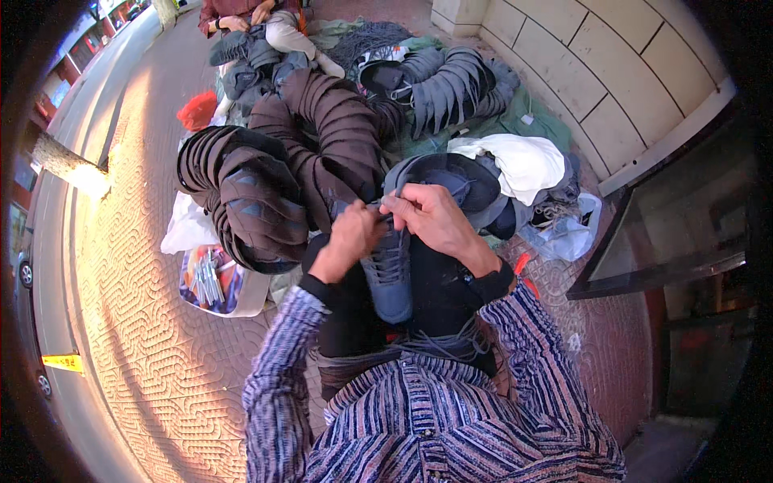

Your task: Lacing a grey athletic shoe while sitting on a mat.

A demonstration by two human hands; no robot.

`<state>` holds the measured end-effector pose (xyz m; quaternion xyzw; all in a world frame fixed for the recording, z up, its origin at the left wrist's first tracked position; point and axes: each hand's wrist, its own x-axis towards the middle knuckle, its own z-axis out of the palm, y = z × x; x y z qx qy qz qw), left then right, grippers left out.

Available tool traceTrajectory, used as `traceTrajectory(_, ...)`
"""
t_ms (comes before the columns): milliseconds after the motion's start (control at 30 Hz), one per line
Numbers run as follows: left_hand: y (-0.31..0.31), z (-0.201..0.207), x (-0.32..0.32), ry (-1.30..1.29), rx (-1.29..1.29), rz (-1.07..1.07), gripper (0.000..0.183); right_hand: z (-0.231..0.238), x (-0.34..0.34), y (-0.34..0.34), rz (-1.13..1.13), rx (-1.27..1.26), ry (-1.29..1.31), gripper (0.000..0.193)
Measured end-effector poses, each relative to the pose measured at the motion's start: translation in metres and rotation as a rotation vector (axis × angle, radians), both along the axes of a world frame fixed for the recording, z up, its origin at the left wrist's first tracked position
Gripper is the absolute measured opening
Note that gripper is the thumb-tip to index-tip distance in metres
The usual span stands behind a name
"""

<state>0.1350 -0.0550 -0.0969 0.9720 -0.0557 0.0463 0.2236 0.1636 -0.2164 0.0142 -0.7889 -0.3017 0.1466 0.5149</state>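
A grey-blue shoe upper point(390, 290) stands between my thighs, toe toward me, with dark lace crossed down its front. At its top edge, my right hand point(435, 219) is closed, thumb and forefinger pinching the upper by the collar. My left hand point(353, 241) is curled against the other side of the same opening, its fingertips slightly blurred. Whatever those fingers pinch, perhaps a lace end, is too small to make out. A bundle of loose grey laces point(451, 344) lies across my lap.
Nested brown uppers point(342, 129) and a darker stack point(241, 189) lie ahead and left. Grey stacks point(451, 88) sit farther off, beside white cloth point(523, 167) and a plastic bag point(578, 233). A bag of metallic pieces point(208, 278) is at left. Another person's hands point(241, 20) work beyond.
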Motion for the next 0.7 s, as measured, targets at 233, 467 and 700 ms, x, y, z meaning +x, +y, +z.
traceTrajectory(233,-0.004,0.019,-0.002,0.128,-1.066,0.027,0.018,0.041,0.003,-0.013,-0.046,0.227,-0.168,0.021)
traceTrajectory(467,-0.002,0.114,-0.039,-0.216,-1.074,-0.014,0.02,0.061,-0.003,0.004,-0.01,0.2,-0.17,0.016)
traceTrajectory(700,-0.004,0.115,-0.054,-0.272,-1.01,-0.006,0.022,0.066,-0.013,0.007,0.09,0.204,-0.022,0.017)
